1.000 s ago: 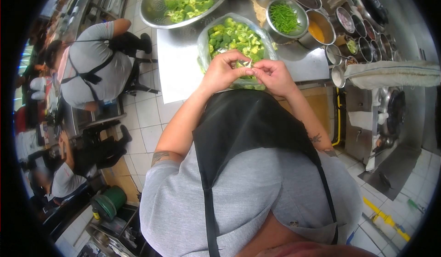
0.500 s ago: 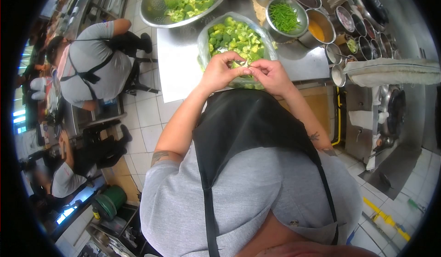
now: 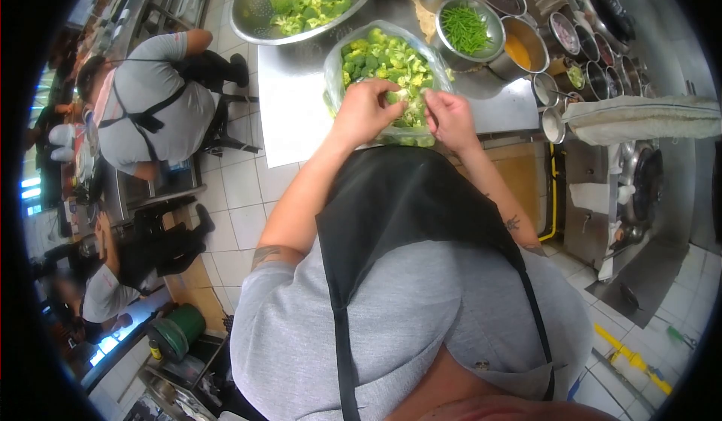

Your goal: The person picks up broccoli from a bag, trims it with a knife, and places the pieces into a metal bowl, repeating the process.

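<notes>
A clear plastic bag (image 3: 334, 75) full of cut broccoli (image 3: 385, 56) stands on the metal table in front of me. My left hand (image 3: 365, 113) is over its near left side, thumb and fingers curled round a pale green broccoli piece (image 3: 403, 95). To the right, my right hand (image 3: 453, 120) is closed in a pinch above the bag's right edge; a small pale bit shows at its fingertips, too small to name. The two hands are apart. Behind the bag, a perforated steel colander (image 3: 252, 26) holds larger broccoli florets (image 3: 312, 1).
A bowl of chopped green vegetable (image 3: 465, 28) and a pot with orange contents (image 3: 519, 51) stand right of the bag. Several metal containers line the right side, near a rolled cloth (image 3: 639, 120). Two people (image 3: 154, 105) work at a counter on the left.
My hands were together at the fingertips over the bag; now they are apart. My right hand has moved right, and my left hand has shifted slightly up.
</notes>
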### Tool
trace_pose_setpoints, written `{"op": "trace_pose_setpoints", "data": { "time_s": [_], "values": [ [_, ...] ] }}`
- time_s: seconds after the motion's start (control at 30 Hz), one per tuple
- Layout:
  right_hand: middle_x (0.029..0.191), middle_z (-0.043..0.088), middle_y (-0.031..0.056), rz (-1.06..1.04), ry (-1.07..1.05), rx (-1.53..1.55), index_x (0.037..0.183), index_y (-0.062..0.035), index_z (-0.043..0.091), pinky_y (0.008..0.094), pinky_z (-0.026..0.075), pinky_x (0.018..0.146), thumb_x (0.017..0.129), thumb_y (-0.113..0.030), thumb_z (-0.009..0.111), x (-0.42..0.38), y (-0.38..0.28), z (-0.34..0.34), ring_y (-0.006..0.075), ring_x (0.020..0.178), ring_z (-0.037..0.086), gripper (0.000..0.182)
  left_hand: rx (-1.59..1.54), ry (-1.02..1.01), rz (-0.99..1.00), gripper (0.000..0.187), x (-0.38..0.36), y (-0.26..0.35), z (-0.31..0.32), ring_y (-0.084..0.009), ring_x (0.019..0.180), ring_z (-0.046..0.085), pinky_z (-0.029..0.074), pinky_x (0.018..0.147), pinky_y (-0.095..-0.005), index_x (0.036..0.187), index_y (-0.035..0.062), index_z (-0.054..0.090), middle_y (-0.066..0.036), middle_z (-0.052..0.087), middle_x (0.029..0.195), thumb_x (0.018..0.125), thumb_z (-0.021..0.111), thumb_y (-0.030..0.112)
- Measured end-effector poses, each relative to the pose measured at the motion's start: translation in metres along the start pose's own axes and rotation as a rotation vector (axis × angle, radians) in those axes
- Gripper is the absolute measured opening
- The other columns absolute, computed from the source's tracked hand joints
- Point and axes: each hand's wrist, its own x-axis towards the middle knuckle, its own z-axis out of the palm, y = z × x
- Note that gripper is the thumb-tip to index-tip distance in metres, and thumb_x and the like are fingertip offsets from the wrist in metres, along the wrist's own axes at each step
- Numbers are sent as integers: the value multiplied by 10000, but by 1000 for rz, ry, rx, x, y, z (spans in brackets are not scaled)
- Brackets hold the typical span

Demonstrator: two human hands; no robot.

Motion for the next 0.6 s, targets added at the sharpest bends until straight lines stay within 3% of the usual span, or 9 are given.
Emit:
{"op": "trace_pose_setpoints", "data": {
  "time_s": [0.1,0.17,0.27,0.4,0.47,0.57,0.6],
  "values": [
    [599,578,-29,-12,129,-13,746,-71,621,229,354,492,1070,-360,628,2,-12,0,30,523,475,435,-40,-2,-111,502,2,-16,-3,-119,657,616,509,633,-294,1141,-27,740,-41,663,731,811,903,313],
    [637,594,-13,3,136,-105,884,-48,648,216,345,454,1061,-301,643,15,-3,-10,40,492,471,309,-235,-65,-205,476,-1,-18,-8,-118,655,604,508,631,-293,1107,-22,752,-21,643,728,815,902,322],
    [773,640,26,38,116,-217,1106,-13,645,226,393,449,1033,-194,660,31,21,-13,59,520,516,195,-202,107,-113,436,6,-36,-3,-77,671,580,465,601,-255,1131,5,743,-6,617,770,847,889,301],
    [963,666,70,112,16,-474,1344,6,570,260,497,492,979,-61,660,27,27,-8,92,603,595,382,-24,264,-96,507,36,-39,-31,-93,666,551,468,608,-272,1106,2,755,7,587,740,815,900,390],
    [966,662,74,175,-15,-419,1343,9,568,262,517,499,977,-50,652,20,20,-4,97,603,604,380,25,384,-80,553,65,-31,-61,-133,675,566,491,629,-304,1091,-16,766,-21,604,732,789,905,425],
    [952,657,70,202,-17,-372,1351,8,562,263,525,498,977,-45,642,20,20,-4,98,597,606,386,119,643,64,683,98,-8,-102,-216,898,714,586,756,-364,1371,-15,626,-154,703,1074,880,843,407],
    [944,656,68,200,-8,-361,1356,7,560,262,524,495,978,-44,639,20,20,-4,98,594,605,389,196,696,141,690,103,-4,-109,-230,939,718,590,793,-374,1394,-8,603,-179,687,1145,886,835,396]
  ]
}}
